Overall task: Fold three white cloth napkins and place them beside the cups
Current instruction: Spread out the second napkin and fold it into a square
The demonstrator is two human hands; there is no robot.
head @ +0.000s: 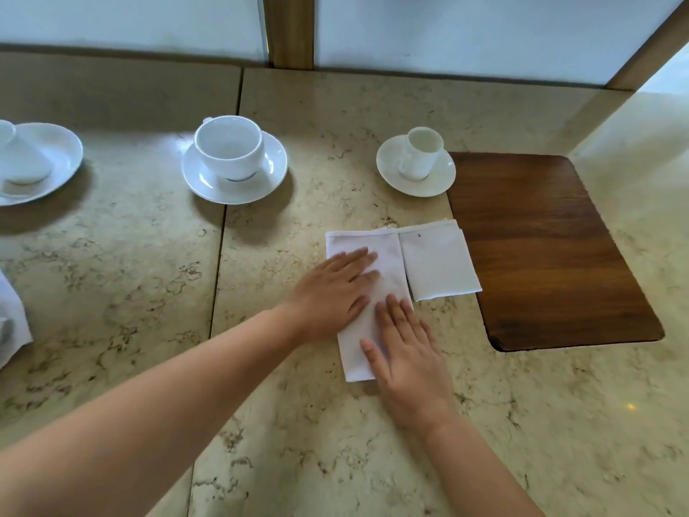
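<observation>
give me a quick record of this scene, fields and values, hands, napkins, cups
left hand: flat on the long napkin, fingers straight, pressing
right hand: flat on the same napkin's near part, fingers straight
folded napkin: small rectangle, right of the long one, its right edge on the wooden board
third napkin: at the left frame edge, partly out of view
cups: large cup, small cup, each on a saucer; cup at left edge tilted on its saucer
surface: marble table
</observation>
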